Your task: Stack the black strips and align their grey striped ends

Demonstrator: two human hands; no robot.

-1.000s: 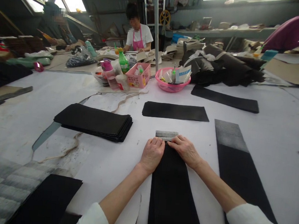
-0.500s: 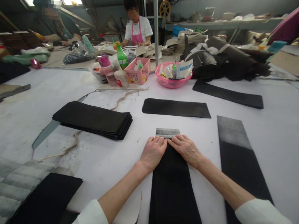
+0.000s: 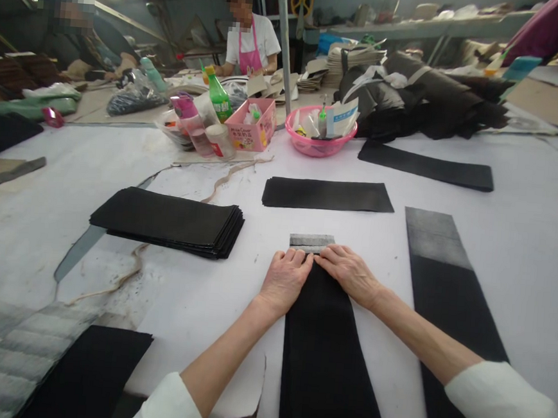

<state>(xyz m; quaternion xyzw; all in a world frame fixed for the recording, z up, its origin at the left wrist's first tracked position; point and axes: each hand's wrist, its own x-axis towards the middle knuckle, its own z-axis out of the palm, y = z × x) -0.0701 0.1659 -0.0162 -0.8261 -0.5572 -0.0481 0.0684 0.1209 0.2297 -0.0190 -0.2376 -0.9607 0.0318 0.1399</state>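
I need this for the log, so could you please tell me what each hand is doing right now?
Left hand: open, pressing flat on the black strip.
Right hand: open, flat on the same strip's far end.

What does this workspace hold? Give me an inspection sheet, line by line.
Surface: white table, marked and torn at the near edge.
Job's things: long black strip lying flat, grey band at its far end.
Clutter: stack of black sheets, single black piece, second long strip, pink basin, pink box, green bottle.
Hands: left hand and right hand pressed flat on the strip's far end, side by side.
Cables: tan cord trailing across the table.
Surroundings: two other people at far tables; shelving behind.
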